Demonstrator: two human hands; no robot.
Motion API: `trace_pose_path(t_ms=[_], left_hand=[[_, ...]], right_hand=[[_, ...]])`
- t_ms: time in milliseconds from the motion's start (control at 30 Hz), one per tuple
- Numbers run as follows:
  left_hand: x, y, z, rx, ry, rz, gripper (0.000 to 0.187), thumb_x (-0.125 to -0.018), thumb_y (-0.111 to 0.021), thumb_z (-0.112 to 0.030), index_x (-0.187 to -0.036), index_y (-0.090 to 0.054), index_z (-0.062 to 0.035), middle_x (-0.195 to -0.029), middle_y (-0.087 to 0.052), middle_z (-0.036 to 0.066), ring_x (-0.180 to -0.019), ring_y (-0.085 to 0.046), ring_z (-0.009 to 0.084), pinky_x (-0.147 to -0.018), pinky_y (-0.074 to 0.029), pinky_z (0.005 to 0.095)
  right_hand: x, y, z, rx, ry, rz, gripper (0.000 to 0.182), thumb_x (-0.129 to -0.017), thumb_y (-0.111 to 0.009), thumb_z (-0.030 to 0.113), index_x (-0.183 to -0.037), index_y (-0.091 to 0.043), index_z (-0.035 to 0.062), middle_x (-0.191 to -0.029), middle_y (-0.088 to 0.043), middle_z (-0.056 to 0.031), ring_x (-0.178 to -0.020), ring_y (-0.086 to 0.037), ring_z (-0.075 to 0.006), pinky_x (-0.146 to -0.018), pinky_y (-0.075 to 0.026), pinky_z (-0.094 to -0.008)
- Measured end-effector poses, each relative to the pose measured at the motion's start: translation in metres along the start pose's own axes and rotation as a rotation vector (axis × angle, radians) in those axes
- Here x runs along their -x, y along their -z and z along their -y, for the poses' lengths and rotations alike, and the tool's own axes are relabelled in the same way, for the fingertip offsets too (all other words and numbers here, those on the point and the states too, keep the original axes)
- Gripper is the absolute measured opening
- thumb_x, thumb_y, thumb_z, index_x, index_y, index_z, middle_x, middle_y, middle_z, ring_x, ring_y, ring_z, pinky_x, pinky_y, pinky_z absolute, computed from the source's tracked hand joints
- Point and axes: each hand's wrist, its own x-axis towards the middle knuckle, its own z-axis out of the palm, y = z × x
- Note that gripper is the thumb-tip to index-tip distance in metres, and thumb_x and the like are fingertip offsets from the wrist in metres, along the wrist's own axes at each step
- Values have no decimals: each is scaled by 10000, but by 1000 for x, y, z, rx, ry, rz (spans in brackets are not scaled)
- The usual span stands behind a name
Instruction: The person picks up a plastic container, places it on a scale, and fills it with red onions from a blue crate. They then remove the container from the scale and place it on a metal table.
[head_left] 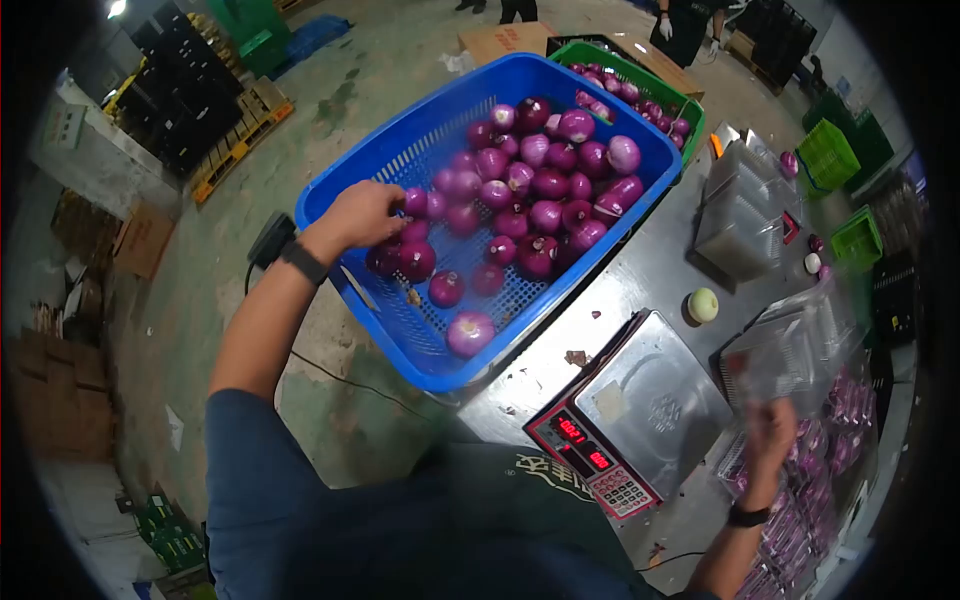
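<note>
My left hand (365, 214) reaches over the near-left rim of a blue plastic basket (425, 372). Its fingers are curled down against the red onions (418, 260); what they grip is hidden. Many onions fill the basket's middle and far end, some smeared by motion. At the right, my right hand (772, 432) is closed at the lower edge of a clear plastic box (785, 355), blurred. Between the hands, a scale (655, 400) with a steel pan and lit red digits rests on the metal table (530, 385).
A peeled pale onion (703, 305) sits beyond the scale. Stacked clear boxes (745, 215) stand further back. Packed onions (800, 520) lie at the lower right. Behind the blue basket is a green crate (690, 110) of onions. Another person (690, 25) stands at the back.
</note>
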Motion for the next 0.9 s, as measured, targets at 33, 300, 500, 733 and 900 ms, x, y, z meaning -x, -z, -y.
trace_pose_path(t_ms=[33, 300, 500, 733, 900], left_hand=[[-15, -6, 0, -57, -36, 82, 311, -804, -732, -252, -1045, -727, -57, -961, -734, 185, -948, -710, 373, -808, -562, 472], [-86, -152, -1, -465, -370, 593, 404, -729, -808, -314, -1066, -711, -113, -1012, -729, 170, -968, -708, 387, -845, -574, 490], [-71, -213, -9, -368, -480, 770, 780, -573, -929, -427, -1230, -646, -116, -1095, -682, 206, -1039, -681, 413, -845, -572, 503], [-102, -167, -13, 67, -367, 743, 728, -581, -870, -277, -1230, -633, -47, -1039, -719, 185, -988, -705, 335, -830, -577, 441], [-116, -69, -46, 925, -78, 526, 606, -739, -819, -173, -1289, -604, -36, -1107, -693, 88, -1003, -664, 180, -875, -552, 329]], right_hand=[[11, -7, 43, -100, 62, 39, 321, -744, -839, 85, -748, -520, 47, -730, -542, -128, -666, -536, -335, -608, -441, -426], [56, -42, 178, -202, -187, 521, 324, -672, -872, 160, -893, -661, 54, -855, -648, -147, -836, -643, -370, -734, -507, -465], [36, -30, 214, -325, -308, 385, 492, -641, -886, 180, -1056, -653, 52, -1012, -672, -144, -961, -630, -379, -844, -495, -466], [10, -51, 232, -436, -272, 197, 461, -691, -880, 110, -1081, -650, 20, -939, -663, -134, -803, -643, -280, -725, -521, -375], [-28, -57, 268, -571, -220, 88, 562, -707, -880, 92, -1195, -615, 1, -1025, -662, -128, -840, -636, -237, -724, -524, -351]])
